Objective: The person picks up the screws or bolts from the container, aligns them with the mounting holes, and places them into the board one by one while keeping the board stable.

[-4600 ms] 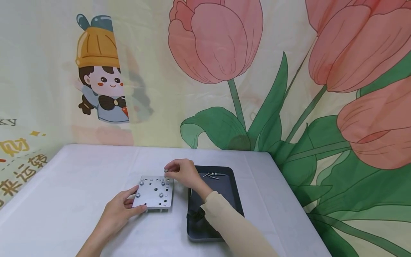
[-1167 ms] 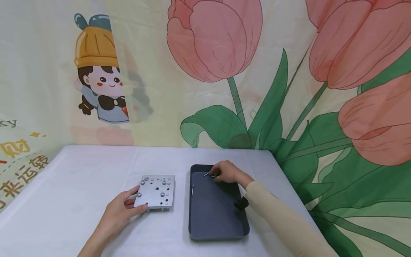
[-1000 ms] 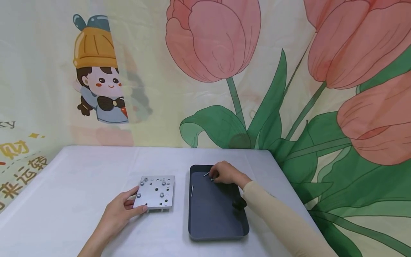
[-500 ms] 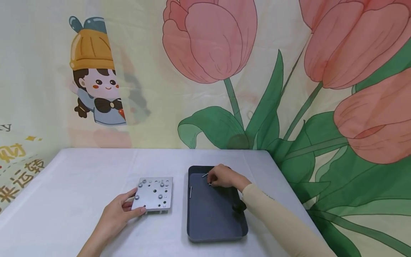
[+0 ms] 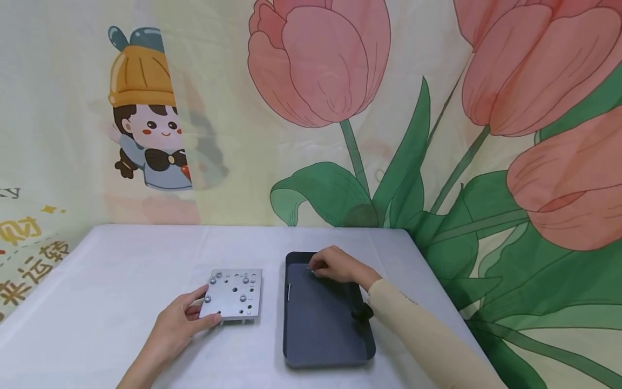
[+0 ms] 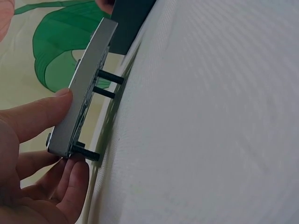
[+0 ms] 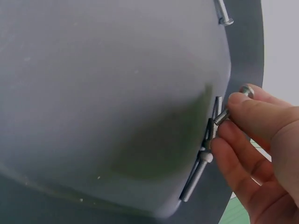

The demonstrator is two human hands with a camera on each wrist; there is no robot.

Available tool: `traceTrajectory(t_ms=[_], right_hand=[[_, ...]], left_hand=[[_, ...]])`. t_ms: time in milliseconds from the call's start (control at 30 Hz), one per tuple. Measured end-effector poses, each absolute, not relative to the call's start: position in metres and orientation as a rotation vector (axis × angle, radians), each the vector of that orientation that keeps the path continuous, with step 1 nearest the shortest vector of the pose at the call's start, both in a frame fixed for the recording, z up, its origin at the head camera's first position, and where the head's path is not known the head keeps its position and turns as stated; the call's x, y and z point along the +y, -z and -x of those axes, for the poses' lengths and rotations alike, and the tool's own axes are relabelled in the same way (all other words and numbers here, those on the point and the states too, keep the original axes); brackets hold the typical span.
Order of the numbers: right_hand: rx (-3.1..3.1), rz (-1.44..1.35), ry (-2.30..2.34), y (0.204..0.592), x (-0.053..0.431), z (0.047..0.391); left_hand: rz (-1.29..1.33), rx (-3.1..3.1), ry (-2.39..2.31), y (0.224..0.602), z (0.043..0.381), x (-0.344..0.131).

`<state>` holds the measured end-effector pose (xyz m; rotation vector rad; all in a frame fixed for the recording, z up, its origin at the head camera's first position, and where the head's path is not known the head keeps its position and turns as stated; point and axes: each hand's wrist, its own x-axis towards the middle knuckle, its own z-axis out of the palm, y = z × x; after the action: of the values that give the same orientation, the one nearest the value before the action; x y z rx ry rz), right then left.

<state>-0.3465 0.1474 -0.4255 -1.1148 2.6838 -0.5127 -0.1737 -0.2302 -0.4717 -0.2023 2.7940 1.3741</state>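
Note:
My left hand (image 5: 177,321) grips the near left corner of a silver metal plate (image 5: 225,302), thumb on the near edge. Several screw heads sit in the plate's holes, and threaded shanks (image 6: 110,77) stick out of its underside in the left wrist view. Over the far end of a dark tray (image 5: 330,329), my right hand (image 5: 337,265) pinches a silver screw (image 7: 247,90) just below its head between thumb and finger. The screw is tilted, its tip close to other screws (image 7: 195,179) lying along the tray wall. My fingers hide part of them.
Another screw (image 5: 289,292) lies by the tray's left wall. A white cloth (image 5: 97,324) covers the table. Behind it hangs a backdrop printed with tulips (image 5: 335,65). A black wrist device (image 5: 362,312) hangs under the right sleeve, over the tray's right edge.
My right hand has left the plate's far right corner for the tray, and lately shifted slightly left with the screw. One more screw head shows near the plate's far left corner. My left hand stays.

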Motion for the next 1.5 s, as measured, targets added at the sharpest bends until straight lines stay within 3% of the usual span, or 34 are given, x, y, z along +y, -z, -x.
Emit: traceTrajectory(t_ms=[300, 800, 1500], right_hand=[[2.669, 1.179, 0.67, 0.422, 0.138, 0.342], [2.601, 1.027, 1.018, 0.403, 0.105, 0.339], [2.437, 0.951, 1.275, 0.405, 0.023, 0.322]], left_hand=[[0.233, 2.77, -1.378, 0.476, 0.172, -0.23], [0.266, 2.742, -1.396, 0.475, 0.174, -0.229], [0.244, 2.752, -1.392, 0.471, 0.175, -0.229]])
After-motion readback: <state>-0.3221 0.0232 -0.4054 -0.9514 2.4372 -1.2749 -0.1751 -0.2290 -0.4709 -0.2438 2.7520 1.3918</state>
